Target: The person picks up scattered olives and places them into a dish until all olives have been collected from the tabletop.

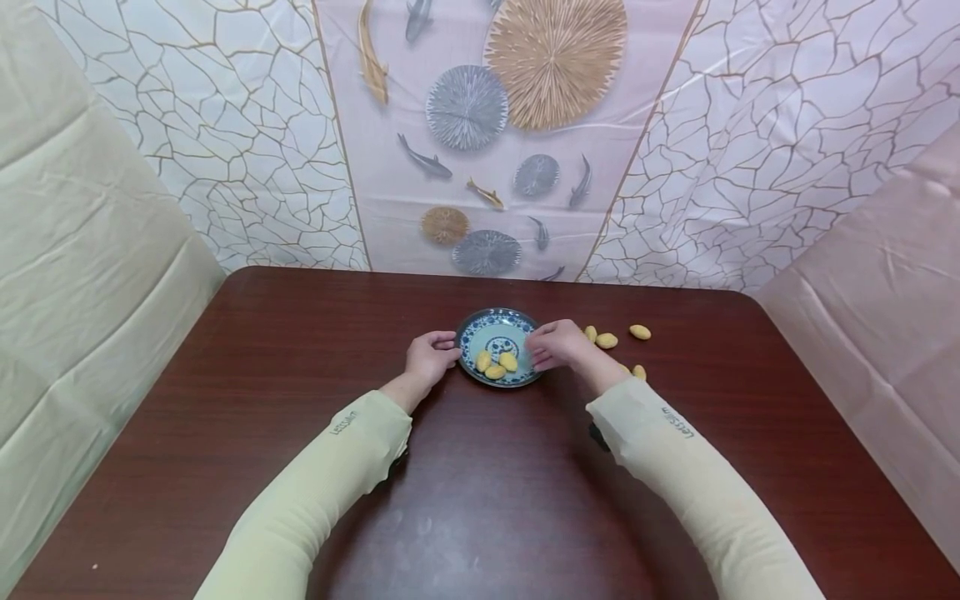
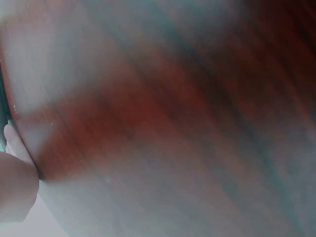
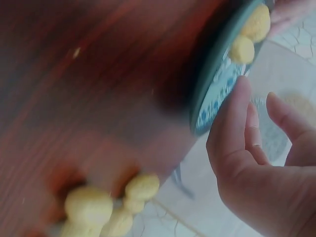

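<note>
A small blue-and-white plate (image 1: 519, 322) sits on the dark wooden table (image 1: 300, 375) and holds three yellow snack pieces (image 1: 508, 361). My left hand (image 1: 431, 354) curls against the plate's left rim and holds it. My right hand (image 1: 555, 344) hovers at the right rim with its fingers loosely spread and nothing in them. In the right wrist view the fingers (image 3: 237, 123) lie beside the plate's rim (image 3: 212, 94), with yellow pieces (image 3: 252, 29) inside it. The left wrist view is blurred and shows only the table top (image 2: 173, 113) and a bit of my hand (image 2: 15, 187).
Several loose yellow pieces (image 1: 606, 340) lie on the table just right of the plate, behind my right wrist; they also appear in the right wrist view (image 3: 98, 205). Patterned cloth sheets (image 1: 480, 125) hang behind and beside the table.
</note>
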Demonstrator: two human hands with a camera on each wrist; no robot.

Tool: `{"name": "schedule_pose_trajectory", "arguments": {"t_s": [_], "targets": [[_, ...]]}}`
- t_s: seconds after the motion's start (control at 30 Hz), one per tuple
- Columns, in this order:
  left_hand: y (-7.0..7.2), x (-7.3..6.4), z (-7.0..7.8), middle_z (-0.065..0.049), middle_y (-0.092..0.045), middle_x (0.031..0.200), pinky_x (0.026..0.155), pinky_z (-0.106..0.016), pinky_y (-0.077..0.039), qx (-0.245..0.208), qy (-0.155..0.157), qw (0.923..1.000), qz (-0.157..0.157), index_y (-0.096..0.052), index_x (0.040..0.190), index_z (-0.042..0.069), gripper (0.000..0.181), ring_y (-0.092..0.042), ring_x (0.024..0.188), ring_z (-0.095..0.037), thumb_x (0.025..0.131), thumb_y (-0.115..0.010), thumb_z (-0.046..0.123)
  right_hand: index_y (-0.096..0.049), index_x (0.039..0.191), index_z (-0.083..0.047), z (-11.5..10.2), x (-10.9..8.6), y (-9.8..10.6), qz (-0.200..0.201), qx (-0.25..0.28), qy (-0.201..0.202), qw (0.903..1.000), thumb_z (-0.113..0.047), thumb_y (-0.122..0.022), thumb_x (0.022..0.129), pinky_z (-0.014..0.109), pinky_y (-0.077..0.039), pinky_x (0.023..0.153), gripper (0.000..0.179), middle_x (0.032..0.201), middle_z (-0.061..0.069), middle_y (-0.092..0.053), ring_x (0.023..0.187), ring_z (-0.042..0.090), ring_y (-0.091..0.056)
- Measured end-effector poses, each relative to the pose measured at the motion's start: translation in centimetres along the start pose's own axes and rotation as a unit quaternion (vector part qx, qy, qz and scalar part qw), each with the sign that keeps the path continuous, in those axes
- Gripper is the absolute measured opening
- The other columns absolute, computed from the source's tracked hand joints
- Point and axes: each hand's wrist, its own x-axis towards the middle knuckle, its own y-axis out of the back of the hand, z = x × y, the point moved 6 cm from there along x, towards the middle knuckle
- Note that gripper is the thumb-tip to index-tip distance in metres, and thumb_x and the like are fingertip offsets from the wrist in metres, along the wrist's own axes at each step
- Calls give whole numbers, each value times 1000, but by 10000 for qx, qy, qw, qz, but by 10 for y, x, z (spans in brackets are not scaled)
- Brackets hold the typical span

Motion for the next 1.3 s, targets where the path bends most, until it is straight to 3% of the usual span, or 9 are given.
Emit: {"name": "schedule_pose_trajectory", "arguments": {"t_s": [0.13,0.3,0.63,0.9,1.2,1.3], "targets": [[0,0,0,-19,-63,114,79,-29,-57,18,-3,10000,6,-61,120,0,35,-65,88,-20,85,-64,2,-54,122,8,3,-6,19,51,29,74,10000,-15,-55,94,28,-59,73,36,106,20,-62,76,15,-63],[0,-1,1,-19,-63,113,78,-28,-58,75,-1,10000,18,-61,120,1,34,-65,88,-20,86,-63,2,-49,125,11,11,-16,46,19,249,271,9993,-16,-54,95,26,-58,74,41,94,9,-63,73,11,-61],[0,0,1,-18,-63,114,80,-29,-57,93,20,10000,-3,-61,120,1,35,-65,90,-21,85,-64,3,-39,135,9,43,-31,92,213,850,-103,9961,-18,-52,95,22,-57,73,50,80,-5,-59,73,5,-60],[1,1,-1,-17,-63,115,82,-30,-57,100,58,9999,-20,-61,121,2,36,-64,94,-23,85,-64,3,-45,125,6,67,-37,115,440,1003,-179,9938,-16,-55,94,21,-57,70,39,69,-11,-61,68,3,-60],[0,0,0,-18,-63,115,82,-30,-57,105,22,9999,-27,-60,121,1,36,-65,94,-24,86,-64,3,-59,90,-11,92,-38,126,530,1151,-343,9913,-13,-57,92,19,-56,64,4,68,-11,-63,67,4,-60],[0,0,1,-18,-63,115,81,-30,-57,91,20,10000,-19,-60,121,1,35,-65,93,-23,86,-64,3,-60,93,-12,99,-37,129,548,1076,-413,9918,-14,-56,93,20,-56,65,4,70,-13,-63,68,4,-59]]}}
